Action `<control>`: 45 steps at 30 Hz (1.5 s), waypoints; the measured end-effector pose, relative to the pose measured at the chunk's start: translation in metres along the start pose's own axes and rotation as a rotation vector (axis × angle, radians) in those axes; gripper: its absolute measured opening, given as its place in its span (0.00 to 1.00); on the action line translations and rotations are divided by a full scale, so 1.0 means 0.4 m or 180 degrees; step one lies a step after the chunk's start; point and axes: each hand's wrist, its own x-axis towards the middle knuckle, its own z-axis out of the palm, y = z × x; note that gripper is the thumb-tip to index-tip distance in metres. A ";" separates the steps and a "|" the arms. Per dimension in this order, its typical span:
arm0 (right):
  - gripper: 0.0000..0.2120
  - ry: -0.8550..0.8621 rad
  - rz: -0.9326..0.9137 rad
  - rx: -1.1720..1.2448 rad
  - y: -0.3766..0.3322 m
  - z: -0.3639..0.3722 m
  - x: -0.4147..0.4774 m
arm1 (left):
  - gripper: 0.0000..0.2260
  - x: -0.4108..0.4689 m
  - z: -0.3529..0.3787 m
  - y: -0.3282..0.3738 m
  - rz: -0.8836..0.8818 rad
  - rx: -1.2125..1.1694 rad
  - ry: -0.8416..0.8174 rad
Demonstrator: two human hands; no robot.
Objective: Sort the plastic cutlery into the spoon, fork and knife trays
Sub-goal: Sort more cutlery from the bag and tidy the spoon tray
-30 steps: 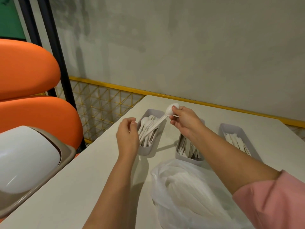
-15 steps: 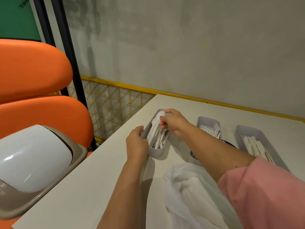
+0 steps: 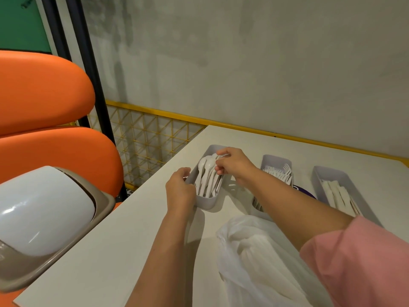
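White plastic spoons (image 3: 207, 173) are piled in the spoon tray (image 3: 205, 203), centre frame on the table (image 3: 110, 251). The tray's near-left wall is gripped by the left hand (image 3: 180, 191), fingers curled over the rim. One spoon (image 3: 222, 156) is pinched in the curled fingers of the right hand (image 3: 234, 165), over the tray's far end. Fork tray (image 3: 274, 160) with forks (image 3: 281, 173) is set just right, partly hidden by the right forearm. Knife tray (image 3: 321, 173) with knives (image 3: 338, 196) is further right. A translucent bag (image 3: 254, 251) is seen lower centre.
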 end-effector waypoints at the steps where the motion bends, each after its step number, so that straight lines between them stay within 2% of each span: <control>1: 0.16 -0.0070 -0.0033 -0.0042 -0.003 -0.006 -0.011 | 0.23 0.000 -0.001 0.000 0.0062 0.0047 0.0088; 4: 0.12 -0.0383 -0.0161 -0.0280 -0.008 -0.036 -0.061 | 0.16 -0.008 0.004 0.014 0.0608 0.0179 0.0330; 7: 0.08 -0.0795 -0.0322 -0.0752 -0.006 -0.079 -0.126 | 0.10 -0.032 0.022 0.040 0.1154 0.0050 0.0125; 10: 0.09 -0.1142 -0.0380 -0.1258 0.004 -0.123 -0.188 | 0.08 -0.060 0.039 0.055 0.1334 0.0016 -0.0395; 13: 0.09 -0.1335 -0.0327 -0.1623 0.031 -0.165 -0.241 | 0.06 -0.082 0.048 0.062 0.1273 0.0002 -0.1105; 16: 0.07 -0.1542 -0.0221 -0.1761 0.065 -0.204 -0.293 | 0.04 -0.112 0.057 0.070 0.1280 0.0079 -0.1712; 22: 0.08 -0.2011 -0.0006 -0.1856 0.141 -0.252 -0.391 | 0.03 -0.209 0.099 0.082 0.1593 0.0442 -0.2473; 25: 0.14 -0.2312 0.0126 -0.2079 0.155 -0.261 -0.423 | 0.04 -0.234 0.096 0.082 0.1672 0.0808 -0.2796; 28: 0.21 -0.2313 -0.0058 -0.2645 0.165 -0.262 -0.441 | 0.06 -0.239 0.073 0.083 0.1738 0.1253 -0.3060; 31: 0.23 -0.2270 -0.0115 -0.2737 0.172 -0.261 -0.448 | 0.09 -0.240 0.040 0.085 0.1503 0.1488 -0.3331; 34: 0.19 -0.2222 -0.0118 -0.2773 0.179 -0.259 -0.459 | 0.16 -0.245 0.001 0.093 0.1309 0.1692 -0.3475; 37: 0.14 -0.1936 -0.0384 -0.3040 0.193 -0.251 -0.466 | 0.26 -0.247 -0.025 0.095 0.1178 0.2116 -0.3678; 39: 0.12 -0.1803 -0.0355 -0.3093 0.203 -0.248 -0.469 | 0.32 -0.249 -0.030 0.093 0.1156 0.2375 -0.3754; 43: 0.09 -0.1753 -0.0299 -0.3086 0.216 -0.251 -0.472 | 0.40 -0.253 -0.022 0.093 0.1199 0.2350 -0.3726; 45: 0.10 -0.1731 -0.0297 -0.3050 0.220 -0.255 -0.475 | 0.45 -0.253 -0.016 0.091 0.1105 0.2253 -0.3711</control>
